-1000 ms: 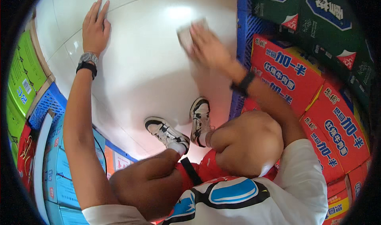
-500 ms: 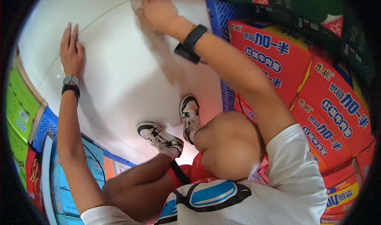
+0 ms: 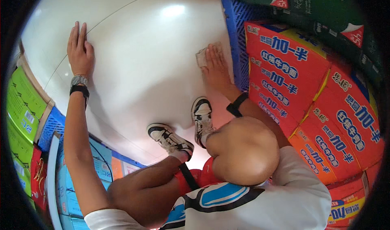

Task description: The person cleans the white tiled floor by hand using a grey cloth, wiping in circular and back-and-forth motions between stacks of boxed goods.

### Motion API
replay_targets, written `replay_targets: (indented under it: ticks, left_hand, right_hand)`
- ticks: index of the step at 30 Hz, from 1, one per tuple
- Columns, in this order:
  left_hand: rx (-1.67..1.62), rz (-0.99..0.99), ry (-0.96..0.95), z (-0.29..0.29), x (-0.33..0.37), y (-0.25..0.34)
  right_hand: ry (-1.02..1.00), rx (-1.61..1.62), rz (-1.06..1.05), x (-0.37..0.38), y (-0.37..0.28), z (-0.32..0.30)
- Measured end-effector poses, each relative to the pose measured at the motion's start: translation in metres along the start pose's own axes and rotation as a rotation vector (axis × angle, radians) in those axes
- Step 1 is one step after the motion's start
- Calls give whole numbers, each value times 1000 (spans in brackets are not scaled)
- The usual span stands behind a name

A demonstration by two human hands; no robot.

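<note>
I am crouched on a glossy white tiled floor (image 3: 138,63). My left hand (image 3: 80,53) rests open near the far left, palm down and fingers stretched out, close to a dark tile joint. It holds nothing. On the right, my right hand (image 3: 217,71) presses flat on a greyish cloth (image 3: 200,60), its fingers extended over it. Part of the cloth is covered by the hand. Both lie just left of a blue plastic pallet (image 3: 236,35). My shoes (image 3: 170,140) stand on the floor between my arms.
Red and blue cartons (image 3: 284,73) are stacked along the right, with dark green cartons (image 3: 300,4) behind. Light green boxes (image 3: 24,104) and light blue boxes (image 3: 101,163) line the left, beside another blue pallet (image 3: 50,124).
My right hand has swept the cloth from the far middle toward me and to the right, beside the pallet. My left hand stays at about the same spot on the floor.
</note>
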State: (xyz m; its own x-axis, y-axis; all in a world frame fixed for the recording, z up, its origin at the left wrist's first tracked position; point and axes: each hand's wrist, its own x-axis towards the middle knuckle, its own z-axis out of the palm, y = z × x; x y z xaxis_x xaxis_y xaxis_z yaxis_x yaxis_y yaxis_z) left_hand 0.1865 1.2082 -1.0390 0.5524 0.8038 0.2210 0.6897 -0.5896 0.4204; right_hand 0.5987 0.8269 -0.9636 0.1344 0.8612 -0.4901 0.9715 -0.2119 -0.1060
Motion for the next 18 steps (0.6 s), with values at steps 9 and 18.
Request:
replay_targets:
  ticks: [9, 18]
  left_hand:
    - [48, -13, -52, -2, 0, 10]
    - [19, -3, -23, 4, 0, 22]
  right_hand:
    - [174, 124, -185, 52, 23, -26]
    - [223, 227, -133, 47, -15, -26]
